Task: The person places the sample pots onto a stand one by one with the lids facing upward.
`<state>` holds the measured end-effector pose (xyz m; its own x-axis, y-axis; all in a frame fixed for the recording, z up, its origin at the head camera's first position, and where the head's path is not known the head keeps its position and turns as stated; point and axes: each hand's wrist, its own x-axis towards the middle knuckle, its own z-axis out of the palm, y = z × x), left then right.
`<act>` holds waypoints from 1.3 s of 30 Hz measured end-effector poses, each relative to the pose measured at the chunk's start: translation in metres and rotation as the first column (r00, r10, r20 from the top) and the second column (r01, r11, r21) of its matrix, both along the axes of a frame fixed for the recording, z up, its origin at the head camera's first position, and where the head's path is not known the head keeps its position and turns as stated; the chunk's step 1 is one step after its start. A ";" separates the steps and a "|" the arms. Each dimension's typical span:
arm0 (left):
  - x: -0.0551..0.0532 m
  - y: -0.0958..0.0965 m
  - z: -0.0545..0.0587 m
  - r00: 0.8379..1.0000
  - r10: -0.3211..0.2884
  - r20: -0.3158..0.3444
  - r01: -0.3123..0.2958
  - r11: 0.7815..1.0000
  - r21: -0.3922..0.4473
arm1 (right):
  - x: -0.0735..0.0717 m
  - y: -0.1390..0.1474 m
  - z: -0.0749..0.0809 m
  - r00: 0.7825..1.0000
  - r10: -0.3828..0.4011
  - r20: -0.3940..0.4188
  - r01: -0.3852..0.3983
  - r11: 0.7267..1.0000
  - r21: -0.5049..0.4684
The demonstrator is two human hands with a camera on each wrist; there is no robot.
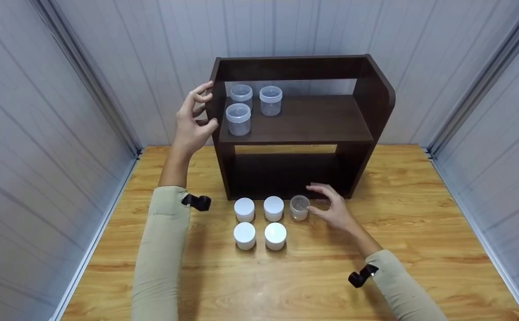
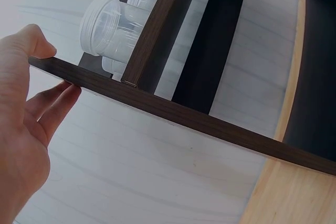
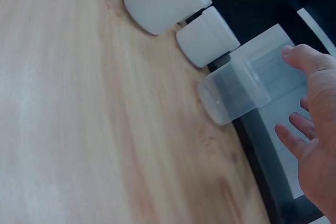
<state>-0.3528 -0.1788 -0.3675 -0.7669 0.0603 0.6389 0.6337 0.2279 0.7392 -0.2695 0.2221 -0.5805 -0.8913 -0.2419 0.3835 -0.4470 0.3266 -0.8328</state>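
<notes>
My left hand point(image 1: 191, 127) grips the left side panel of a dark brown wooden shelf point(image 1: 295, 133), thumb on one face and fingers on the other in the left wrist view. Beside it, three clear plastic jars point(image 1: 239, 122) stand on the upper board. Low at the right, my right hand point(image 1: 333, 211) is spread beside a clear jar point(image 1: 299, 208) that stands on the table. Its thumb reaches the jar's right side in the head view. In the right wrist view the fingers point(image 3: 294, 137) are apart and not wrapped round that jar point(image 3: 226, 93).
Several white jars point(image 1: 275, 236) stand in two rows on the wooden table point(image 1: 286, 285), in front of the shelf and left of the clear jar. Pale panel walls point(image 1: 491, 111) enclose the table at the back and both sides.
</notes>
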 end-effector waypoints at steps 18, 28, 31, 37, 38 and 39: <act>0.004 0.002 0.001 1.000 0.020 -0.018 -0.021 0.999 -0.027 | 0.001 -0.011 -0.028 0.988 0.079 0.132 -0.066 0.993 -0.099; 0.004 0.003 -0.001 1.000 0.022 -0.009 -0.022 1.000 -0.022 | 0.003 -0.012 -0.040 0.990 0.069 0.126 -0.062 0.996 -0.058; 0.004 0.003 -0.002 1.000 0.022 0.000 -0.022 1.000 -0.019 | 0.004 -0.012 -0.042 0.990 0.059 0.129 -0.054 0.998 -0.045; 0.004 0.002 -0.002 1.000 0.013 0.005 -0.013 1.000 -0.012 | 0.003 -0.013 -0.044 0.990 0.061 0.126 -0.054 0.997 -0.054; 0.004 0.002 -0.002 1.000 0.012 0.005 -0.012 1.000 -0.013 | 0.003 -0.013 -0.044 0.990 0.063 0.124 -0.056 0.997 -0.058; 0.004 0.002 -0.002 1.000 0.011 0.005 -0.011 1.000 -0.015 | 0.003 -0.013 -0.044 0.990 0.064 0.122 -0.057 0.996 -0.063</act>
<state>-0.3490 -0.1769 -0.3694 -0.7707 0.0612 0.6343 0.6276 0.2457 0.7388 -0.2666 0.2090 -0.6248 -0.9172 -0.2770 0.2865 -0.3568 0.2506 -0.8999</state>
